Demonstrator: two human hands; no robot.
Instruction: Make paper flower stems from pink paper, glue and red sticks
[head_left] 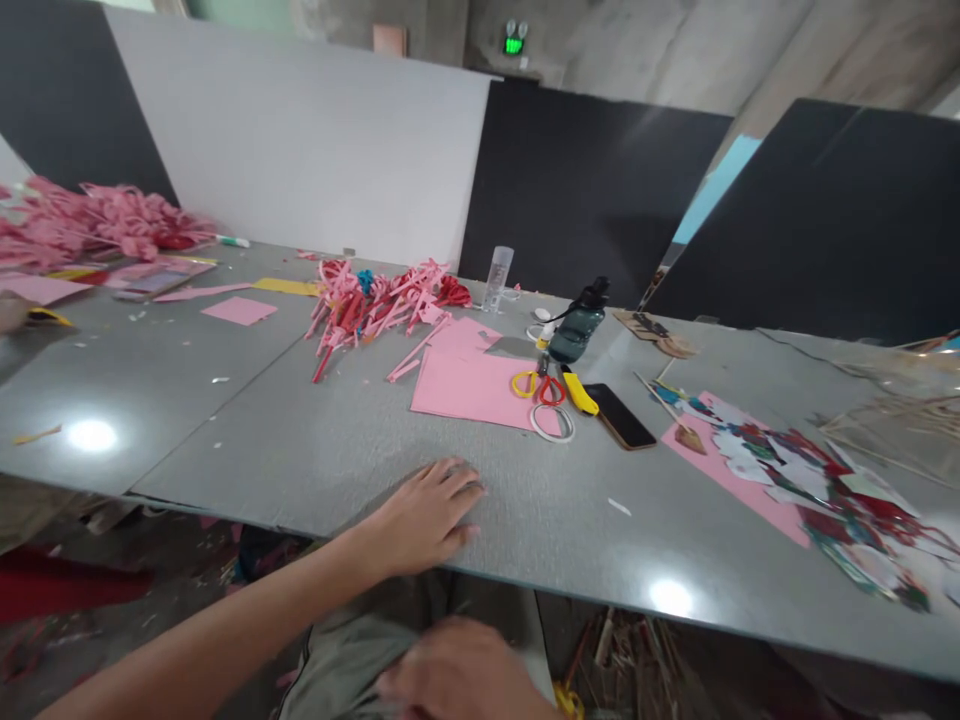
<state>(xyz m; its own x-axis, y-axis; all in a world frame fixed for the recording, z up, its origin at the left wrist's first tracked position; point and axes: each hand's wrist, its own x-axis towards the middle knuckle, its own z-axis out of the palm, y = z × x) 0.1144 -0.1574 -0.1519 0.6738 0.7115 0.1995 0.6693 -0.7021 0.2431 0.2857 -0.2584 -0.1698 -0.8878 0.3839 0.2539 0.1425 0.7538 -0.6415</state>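
Observation:
My left hand (429,512) lies palm down near the table's front edge, its fingers stretched out, holding nothing that shows. Below the edge, over my lap, my right hand (466,668) is smeared by motion and its fingers cannot be made out. Beyond my left hand are pink paper sheets (469,385). Scissors with one yellow and one red handle (538,386) lie on their right part, by a white ring (552,423). A yellow-handled cutter (579,392) touches or nearly touches a dark phone (621,416).
A dark water bottle (576,332) and a clear cylinder (497,278) stand farther back. Bundles of pink and red paper strips (375,305) lie left of them. Colourful paper cutouts (795,470) cover the right side. Another person's hand (10,312) shows at the far left.

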